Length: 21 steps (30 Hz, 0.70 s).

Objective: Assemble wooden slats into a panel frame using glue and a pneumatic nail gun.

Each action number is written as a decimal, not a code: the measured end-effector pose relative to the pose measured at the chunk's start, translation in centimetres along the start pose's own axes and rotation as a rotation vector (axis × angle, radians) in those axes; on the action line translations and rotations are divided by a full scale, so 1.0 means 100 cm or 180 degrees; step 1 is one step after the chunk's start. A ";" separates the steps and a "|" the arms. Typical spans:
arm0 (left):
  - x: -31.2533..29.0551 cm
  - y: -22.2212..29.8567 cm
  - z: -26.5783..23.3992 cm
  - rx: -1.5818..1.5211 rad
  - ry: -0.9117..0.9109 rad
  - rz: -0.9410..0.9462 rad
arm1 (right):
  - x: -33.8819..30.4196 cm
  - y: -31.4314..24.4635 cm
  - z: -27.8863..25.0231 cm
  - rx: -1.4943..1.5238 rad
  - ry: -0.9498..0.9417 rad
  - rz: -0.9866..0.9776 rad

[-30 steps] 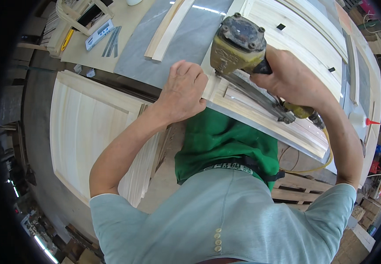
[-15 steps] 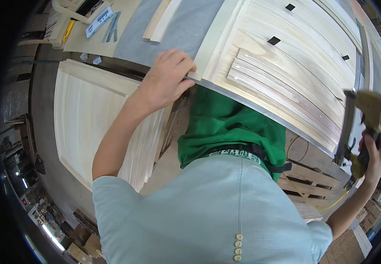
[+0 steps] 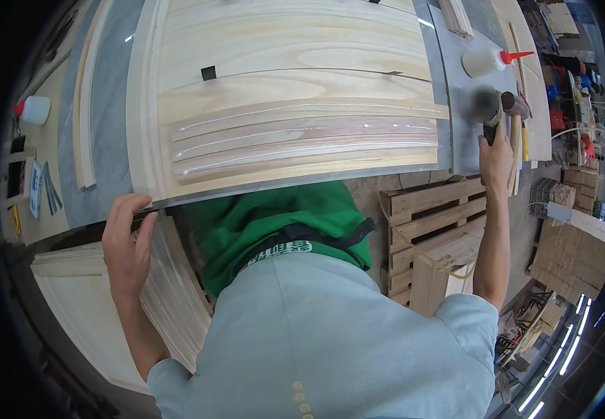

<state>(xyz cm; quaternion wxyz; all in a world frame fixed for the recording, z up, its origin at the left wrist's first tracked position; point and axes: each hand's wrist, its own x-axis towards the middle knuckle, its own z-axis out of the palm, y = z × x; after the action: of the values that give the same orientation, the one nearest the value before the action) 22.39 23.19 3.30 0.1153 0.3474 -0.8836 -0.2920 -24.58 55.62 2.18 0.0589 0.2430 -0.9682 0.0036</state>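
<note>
A pale wooden panel (image 3: pixel 295 52) with a raised frame strip at its left lies on the workbench. Near its front edge rest several narrow wooden strips (image 3: pixel 302 130) side by side, with beads of white glue along them. My left hand (image 3: pixel 126 241) is at the bench's front edge, by the frame strip's lower corner, its thumb and fingers apart. On the right, my right hand (image 3: pixel 498 157) is closed round the dark handle of a nail gun (image 3: pixel 489 131) over the grey bench surface. The gun's body is partly hidden and smeared.
A white glue bottle (image 3: pixel 482 63) with a red nozzle lies beyond my right hand. Another white bottle (image 3: pixel 35 109) stands far left. Stacked panels (image 3: pixel 72 286) sit below the bench at left; a wooden pallet (image 3: pixel 421 213) is at right.
The view has swung to the right. My right hand has moved forward with the nail gun, from beside the bench to over its right part. My left hand remains at the front edge.
</note>
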 end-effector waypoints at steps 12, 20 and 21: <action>-0.009 0.035 0.042 -0.0283 0.0459 -0.0897 | -0.041 -0.032 0.013 0.1027 0.0598 -0.0497; -0.009 0.042 0.070 -0.0844 0.0768 -0.1084 | -0.084 -0.031 0.039 0.2726 -0.0500 0.0333; -0.010 0.041 0.071 -0.0842 0.0790 -0.1051 | -0.081 -0.032 0.041 0.2723 -0.0505 0.0290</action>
<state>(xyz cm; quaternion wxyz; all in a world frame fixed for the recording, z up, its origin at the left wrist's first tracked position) 17.97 29.36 0.10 0.2181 0.5022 -0.7480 -0.3752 -16.41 56.47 -2.89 -0.1219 0.2020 -0.8908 0.3883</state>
